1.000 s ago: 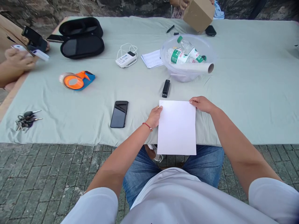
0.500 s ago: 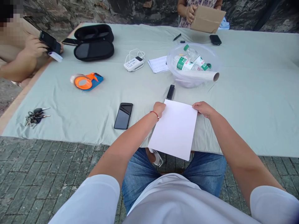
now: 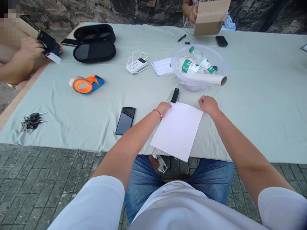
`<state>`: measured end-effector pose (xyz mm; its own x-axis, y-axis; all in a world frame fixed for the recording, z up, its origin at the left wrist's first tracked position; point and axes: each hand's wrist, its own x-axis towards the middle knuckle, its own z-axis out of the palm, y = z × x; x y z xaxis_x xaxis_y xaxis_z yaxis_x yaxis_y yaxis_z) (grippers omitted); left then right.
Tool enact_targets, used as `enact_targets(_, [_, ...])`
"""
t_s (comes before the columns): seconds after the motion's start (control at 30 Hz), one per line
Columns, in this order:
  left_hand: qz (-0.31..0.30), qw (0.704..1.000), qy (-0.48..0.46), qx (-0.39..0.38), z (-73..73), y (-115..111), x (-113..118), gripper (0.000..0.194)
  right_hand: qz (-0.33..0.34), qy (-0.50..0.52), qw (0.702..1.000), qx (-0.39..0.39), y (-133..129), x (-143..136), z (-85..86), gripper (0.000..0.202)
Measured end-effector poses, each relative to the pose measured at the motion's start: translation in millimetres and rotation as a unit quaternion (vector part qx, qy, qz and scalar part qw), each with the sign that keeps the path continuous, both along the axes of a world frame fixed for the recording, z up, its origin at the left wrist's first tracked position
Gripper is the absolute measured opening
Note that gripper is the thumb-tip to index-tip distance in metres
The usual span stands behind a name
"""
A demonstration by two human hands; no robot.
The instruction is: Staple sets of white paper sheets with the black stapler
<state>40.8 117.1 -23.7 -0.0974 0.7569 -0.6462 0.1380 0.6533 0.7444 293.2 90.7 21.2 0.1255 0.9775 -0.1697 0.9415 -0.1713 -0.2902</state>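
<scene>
A blank white sheet of paper [image 3: 177,131] lies at the table's front edge, its near corner jutting out over my lap. My left hand [image 3: 165,108], a red cord on its wrist, grips the sheet's far left corner between thumb and fingers. Just off the far right corner, my right hand [image 3: 209,104] is curled closed, apart from the paper; nothing shows in it. A small black stapler [image 3: 175,95] rests right beyond the sheet's far edge, near my left hand. To the left of my forearm lies a black phone [image 3: 125,120].
A clear plastic basin [image 3: 176,68] holds bottles and a paper roll [image 3: 217,79]. Leftward are a tape dispenser [image 3: 87,85], keys [image 3: 32,121], a white device with cable [image 3: 136,65] and a black case [image 3: 94,51]. One person handles a cardboard box [image 3: 211,19]; another holds a phone.
My right hand has let go of the paper's far right corner and moved slightly up and away, its fingers curling in. The sheet has settled lower. Across the table, the box has tilted.
</scene>
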Motion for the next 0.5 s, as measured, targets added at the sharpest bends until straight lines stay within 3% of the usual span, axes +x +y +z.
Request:
enact_targets(0.13, [-0.017,0.999,-0.02,-0.045,4.4,-2,2,0.02,0.114,0.039,0.988,0.095,34,-55,8.4,0.032])
enact_targets(0.27, [-0.014,0.999,-0.01,-0.029,7.3,-4,5,0.01,0.219,0.09,0.967,0.092,75,-113,6.4,0.045])
enact_targets(0.4, [-0.015,1.0,0.004,-0.001,7.8,-5,4,0.01,0.253,0.096,0.962,0.046,106,-147,-3.3,0.048])
enact_targets(0.5, [-0.016,1.0,0.009,0.008,7.9,-5,3,0.016,0.248,0.087,0.964,0.032,112,-155,-17.8,0.045])
